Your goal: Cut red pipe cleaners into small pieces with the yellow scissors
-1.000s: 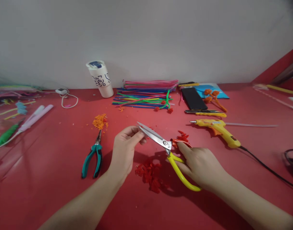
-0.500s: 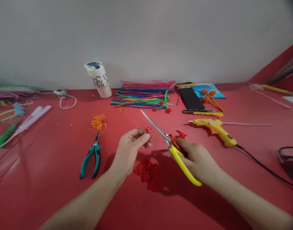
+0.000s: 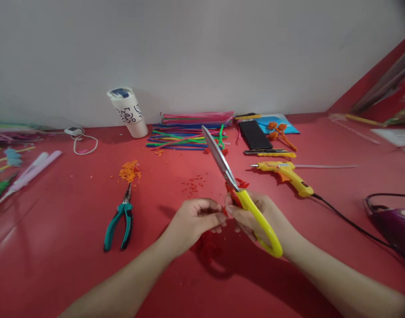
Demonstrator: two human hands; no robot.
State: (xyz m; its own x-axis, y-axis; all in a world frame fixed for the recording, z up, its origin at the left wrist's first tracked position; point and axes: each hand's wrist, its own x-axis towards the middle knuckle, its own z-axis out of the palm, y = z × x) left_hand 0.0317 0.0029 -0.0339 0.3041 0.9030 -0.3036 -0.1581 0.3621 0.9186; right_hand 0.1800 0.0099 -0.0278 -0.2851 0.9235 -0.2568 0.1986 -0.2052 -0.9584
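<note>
My right hand (image 3: 258, 218) grips yellow-handled scissors (image 3: 237, 187), blades shut and pointing up and away to the left. My left hand (image 3: 197, 221) is closed in a pinch on a small red piece (image 3: 224, 213) right against my right fingertips. Beneath both hands lies a heap of red cut bits (image 3: 207, 245), partly hidden. A few red crumbs (image 3: 192, 185) are scattered just beyond on the red table (image 3: 56, 265).
Teal pliers (image 3: 119, 216) lie at the left, orange crumbs (image 3: 128, 170) beyond them. A yellow glue gun (image 3: 284, 173) with black cord sits right. Coloured pipe cleaners (image 3: 189, 132), a white cup (image 3: 127, 112), a phone (image 3: 254, 134) stand along the wall. A purple device (image 3: 393, 223) far right.
The scissors swung from pointing left to pointing up and away. My left hand drew back toward me and met my right fingertips. The view shifted rightward.
</note>
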